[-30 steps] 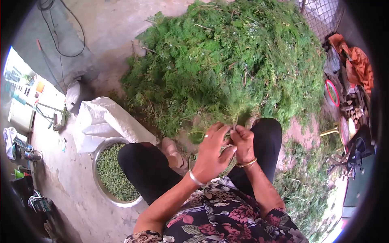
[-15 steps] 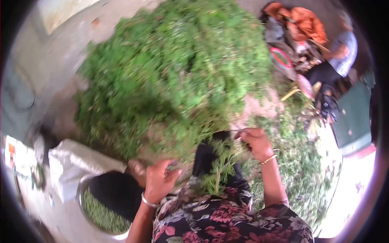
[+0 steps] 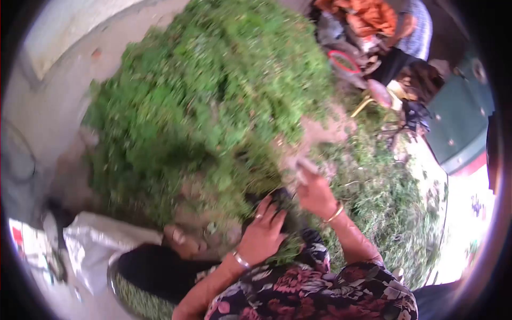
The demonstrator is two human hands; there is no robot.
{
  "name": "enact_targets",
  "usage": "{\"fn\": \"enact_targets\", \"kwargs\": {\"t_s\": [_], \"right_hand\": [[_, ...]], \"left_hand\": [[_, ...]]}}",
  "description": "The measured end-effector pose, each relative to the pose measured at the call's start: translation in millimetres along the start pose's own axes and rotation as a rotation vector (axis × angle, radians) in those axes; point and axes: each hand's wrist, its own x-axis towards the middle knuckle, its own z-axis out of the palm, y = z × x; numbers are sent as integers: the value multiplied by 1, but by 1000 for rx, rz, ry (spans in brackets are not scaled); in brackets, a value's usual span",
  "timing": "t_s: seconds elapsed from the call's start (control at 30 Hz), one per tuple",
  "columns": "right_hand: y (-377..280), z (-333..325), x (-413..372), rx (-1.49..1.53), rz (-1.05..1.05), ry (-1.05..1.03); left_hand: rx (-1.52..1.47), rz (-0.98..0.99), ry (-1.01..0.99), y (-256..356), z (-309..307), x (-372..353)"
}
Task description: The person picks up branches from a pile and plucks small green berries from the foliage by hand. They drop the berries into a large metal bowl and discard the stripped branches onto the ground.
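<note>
My left hand (image 3: 262,230), with a ring and a white bangle, is spread over my dark trouser leg and some green sprigs. Its fingers are apart. Just right of it is my right hand (image 3: 316,193), a gold bangle at the wrist. Motion smears its fingers, and whether they grip anything does not show. Feathery green sprigs (image 3: 288,249) lie on my lap, partly hidden beneath the left hand. In front of both hands rises a big heap of leafy green plants (image 3: 213,90).
Thin cut stalks (image 3: 378,213) cover the ground at right. A metal basin (image 3: 113,274) of green bits and a white sack (image 3: 90,242) stand at left. Another person (image 3: 418,29) sits at upper right by a red-rimmed sieve (image 3: 344,61) and an orange cloth (image 3: 373,18).
My left hand has moved right and forward, from beside my knee onto the sprigs, its fingers spreading. My right hand has shifted slightly left. The view has turned a little.
</note>
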Motion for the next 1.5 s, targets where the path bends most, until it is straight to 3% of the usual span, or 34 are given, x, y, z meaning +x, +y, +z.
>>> {"fn": "enact_targets", "kwargs": {"t_s": [0.03,0.1,0.2,0.33,0.47,0.6,0.63,0.7,0.87,0.93,1.1,1.13,1.3,1.5], "right_hand": [[-15,2,3,27,-14,-53],[-38,10,10,38,-282,174],[-53,34,11,-11,-328,-70],[-31,63,11,67,-261,-56],[-16,68,9,67,-328,7],[-13,73,4,133,-295,98],[-12,73,4,178,-292,107],[-8,72,6,228,-294,95],[-5,72,8,282,-288,89],[-2,78,7,259,-286,87],[1,76,8,255,-262,104],[1,76,9,269,-269,102],[-5,70,7,201,-246,65],[-6,71,8,265,-272,111]], "left_hand": [[2,-11,-20,0,1,-4],[-6,-25,-58,2,3,-7],[14,6,-57,2,11,-13],[-84,-14,-150,-2,11,-18],[-319,-5,-68,-12,-10,-30],[-228,-411,667,-45,-29,-35],[-231,-418,668,-62,-29,-38],[-620,-748,625,-95,-22,-44],[-755,-714,610,-105,-7,-31],[-857,-773,466,-102,-9,-20],[-587,-619,201,-92,-11,-11],[-510,-536,237,-98,-1,-13],[-474,-654,260,-94,1,-5],[-327,-556,304,-101,6,-14]]}}
